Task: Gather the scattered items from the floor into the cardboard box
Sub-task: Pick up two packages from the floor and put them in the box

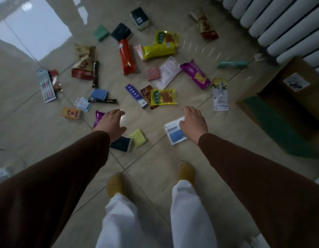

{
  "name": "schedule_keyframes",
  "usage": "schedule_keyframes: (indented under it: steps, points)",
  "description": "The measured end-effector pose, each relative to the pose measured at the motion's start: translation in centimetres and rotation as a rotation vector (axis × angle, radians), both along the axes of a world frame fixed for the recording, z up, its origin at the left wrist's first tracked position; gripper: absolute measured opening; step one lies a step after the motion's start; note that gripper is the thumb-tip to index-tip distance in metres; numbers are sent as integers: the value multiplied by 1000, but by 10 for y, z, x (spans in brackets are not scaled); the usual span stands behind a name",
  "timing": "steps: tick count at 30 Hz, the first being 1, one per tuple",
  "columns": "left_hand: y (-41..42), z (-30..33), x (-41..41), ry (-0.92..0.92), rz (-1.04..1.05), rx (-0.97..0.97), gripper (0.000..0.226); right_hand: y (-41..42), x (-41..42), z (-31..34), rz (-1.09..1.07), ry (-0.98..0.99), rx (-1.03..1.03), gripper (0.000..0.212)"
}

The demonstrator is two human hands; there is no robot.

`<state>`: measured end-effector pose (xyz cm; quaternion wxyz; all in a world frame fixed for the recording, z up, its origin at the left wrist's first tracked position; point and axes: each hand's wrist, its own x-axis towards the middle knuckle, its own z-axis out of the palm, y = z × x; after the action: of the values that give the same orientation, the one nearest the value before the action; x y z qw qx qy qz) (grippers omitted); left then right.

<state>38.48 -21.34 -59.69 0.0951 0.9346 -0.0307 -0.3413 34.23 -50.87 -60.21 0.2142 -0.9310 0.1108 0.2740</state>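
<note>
Both hands hang over the tiled floor point(155, 167) with nothing in them, so the gathering looks barely begun: the packets lie spread in front of the person and the cardboard box point(287, 90) stands well off to the right, beside the radiator point(280, 24). The left hand point(111, 123) has its fingers loosely spread and slightly bent; a purple packet point(98, 119) shows just past its little-finger side, and a dark pack point(121, 144) and a yellow-green pad point(138, 137) lie back by its wrist. The right hand point(194, 122) has its fingers relaxed and close together, with the white and blue packet point(174, 132) just beside its thumb side, partly under the hand as seen from the head view; whether they touch is unclear. The sensible move is to take these nearest pieces first: slide the fingertips under an edge of the flat packet rather than pinching its slick face, stack several items per hand, then carry them across to the box.
</note>
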Motion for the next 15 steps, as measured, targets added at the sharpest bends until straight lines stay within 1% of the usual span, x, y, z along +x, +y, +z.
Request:
schedule_keyframes:
  steps: [3, 5, 9, 12, 15]
  points:
    - [64, -4, -15, 0, 28, 3, 65, 62, -2, 2, 11, 27, 20, 55]
    - [106, -6, -23, 27, 33, -2, 67, 104, -3, 3, 3, 32, 28, 56]
    - [184, -10, -29, 52, -18, -1, 69, 177, -6, 0, -47, 57, 25, 60]
    - [230, -17, -26, 70, -37, 3, 68, 221, -8, -11, -82, 87, 26, 61]
    - [258, -33, -17, 72, 30, -15, 68, 256, -9, -32, -65, 106, 26, 62]
